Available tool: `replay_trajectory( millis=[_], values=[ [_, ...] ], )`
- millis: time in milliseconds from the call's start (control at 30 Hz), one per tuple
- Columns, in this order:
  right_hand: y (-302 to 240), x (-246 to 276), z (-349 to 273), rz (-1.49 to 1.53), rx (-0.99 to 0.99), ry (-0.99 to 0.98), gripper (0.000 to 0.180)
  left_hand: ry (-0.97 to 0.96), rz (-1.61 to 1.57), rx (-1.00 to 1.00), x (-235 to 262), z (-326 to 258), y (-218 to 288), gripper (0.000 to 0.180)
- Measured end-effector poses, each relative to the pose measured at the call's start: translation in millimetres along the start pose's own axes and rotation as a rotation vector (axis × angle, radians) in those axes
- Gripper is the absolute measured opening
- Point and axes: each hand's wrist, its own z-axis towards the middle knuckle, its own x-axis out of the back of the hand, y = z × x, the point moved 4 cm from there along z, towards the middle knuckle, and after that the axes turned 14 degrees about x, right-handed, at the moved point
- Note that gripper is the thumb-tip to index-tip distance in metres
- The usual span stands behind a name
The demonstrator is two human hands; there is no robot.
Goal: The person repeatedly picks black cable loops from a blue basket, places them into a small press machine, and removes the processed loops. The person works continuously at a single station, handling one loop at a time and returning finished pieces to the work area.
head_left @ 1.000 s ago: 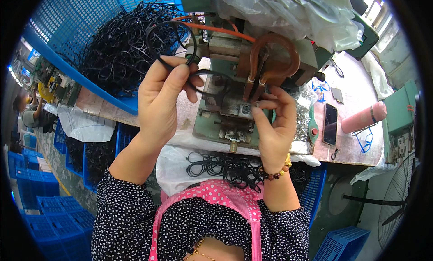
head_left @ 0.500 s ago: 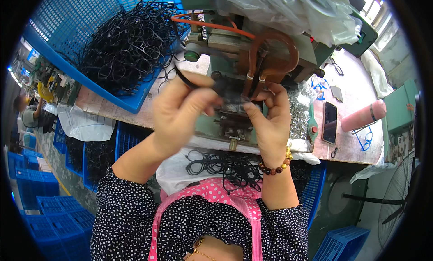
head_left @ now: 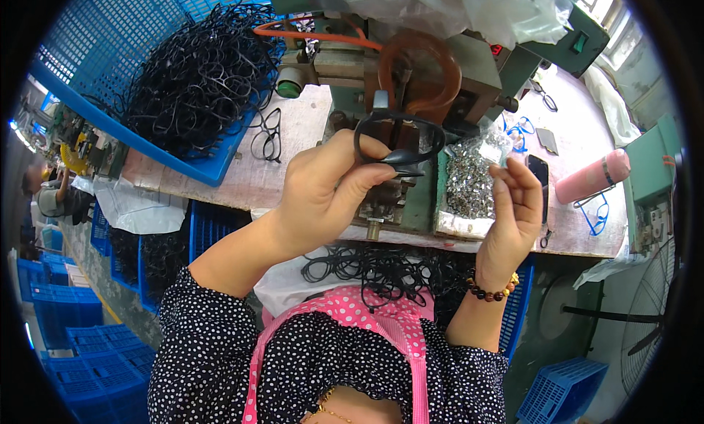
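Observation:
In front of the machine, my left hand point(head_left: 326, 185) is closed on a black eyeglass frame point(head_left: 400, 158), pinching it between thumb and fingers. The frame is tilted, with one rim facing up beneath the copper-brown coil loop point(head_left: 446, 64) of the machine. My right hand point(head_left: 517, 211) is held beside a tray of small shiny metal parts point(head_left: 467, 178). Its thumb and index fingertips are pressed together; anything between them is too small to make out. Several black frames point(head_left: 367, 270) lie across my lap.
A blue basket point(head_left: 220, 171) heaped with black frames stands at the left, with a loose frame point(head_left: 268, 136) beside it. At right are a phone point(head_left: 538, 169), a pink bottle point(head_left: 592, 176) and blue frames point(head_left: 598, 217). Clear plastic point(head_left: 447, 9) covers the machine's top.
My right hand has left the machine and moved right to the tray of metal parts. My left hand has shifted right, holding the black frame in front of the machine.

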Motion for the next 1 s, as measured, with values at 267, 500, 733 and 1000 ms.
replay_trajectory(
  millis=[267, 500, 733, 1000],
  values=[
    [47.3, 52.8, -11.7, -0.248, 0.034, 0.178, 0.024, 0.074, 0.127, -0.18, -4.9, 4.1, -2.4, 0.016],
    [48.0, 34.2, -31.2, -0.852, 0.259, -0.432, 0.024, 0.145, 0.204, -0.28, -5.7, -0.8, -2.6, 0.021],
    [46.3, 11.2, -25.9, -0.961, 0.335, -0.458, 0.008, 0.072, 0.16, -0.209, -2.8, -3.2, -3.0, 0.022],
    [55.0, 26.7, -28.0, -0.774, 0.159, -0.194, 0.008, 0.332, 0.603, -0.038, 65.1, -6.4, -130.7, 0.025]
  ],
)
